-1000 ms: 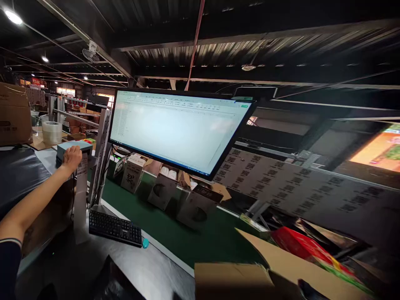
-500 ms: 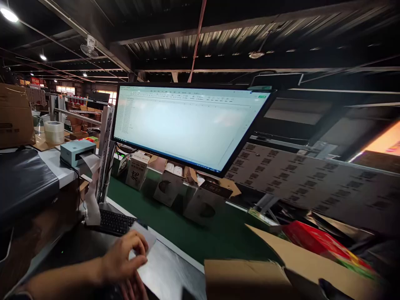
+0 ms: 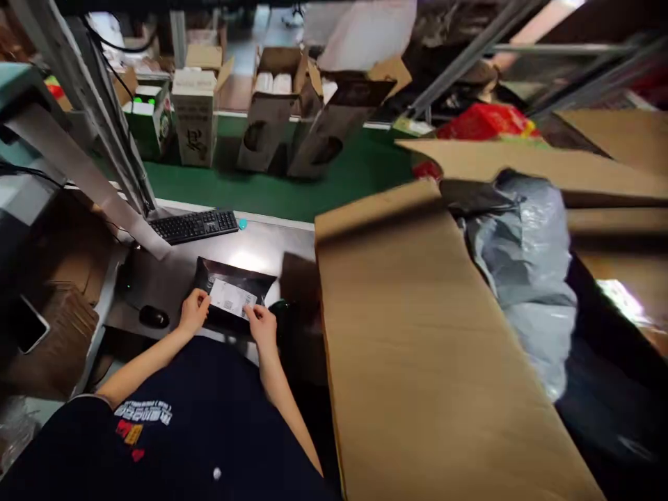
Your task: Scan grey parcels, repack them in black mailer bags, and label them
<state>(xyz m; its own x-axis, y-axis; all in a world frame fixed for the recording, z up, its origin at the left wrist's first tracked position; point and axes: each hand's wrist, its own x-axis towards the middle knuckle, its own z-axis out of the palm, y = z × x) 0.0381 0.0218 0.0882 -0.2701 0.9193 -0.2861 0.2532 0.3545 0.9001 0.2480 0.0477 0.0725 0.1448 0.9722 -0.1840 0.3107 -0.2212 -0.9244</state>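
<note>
A black plastic mailer bag (image 3: 240, 273) lies on the metal bench top in front of my body. Over it is a white printed shipping label (image 3: 229, 296). My left hand (image 3: 193, 312) pinches the label's left end between thumb and fingers. At the opposite end, the fingers of my right hand (image 3: 262, 327) are closed on the label's lower right corner. Whether the label is stuck down or just resting on the bag I cannot tell. A black mouse (image 3: 154, 317) sits left of my left hand, and a keyboard (image 3: 195, 226) lies beyond the bag.
A large cardboard box (image 3: 396, 334) stands close on my right, with grey plastic bags (image 3: 532, 271) in it. Several open cartons (image 3: 194, 122) stand on a green surface (image 3: 282, 191) behind the bench. At left, a paper strip (image 3: 94, 174) hangs from a pale printer (image 3: 18, 90).
My view has tilted down from the monitor to the bench. Before, one hand was raised near a white paper; now both hands are down on the label over the black bag.
</note>
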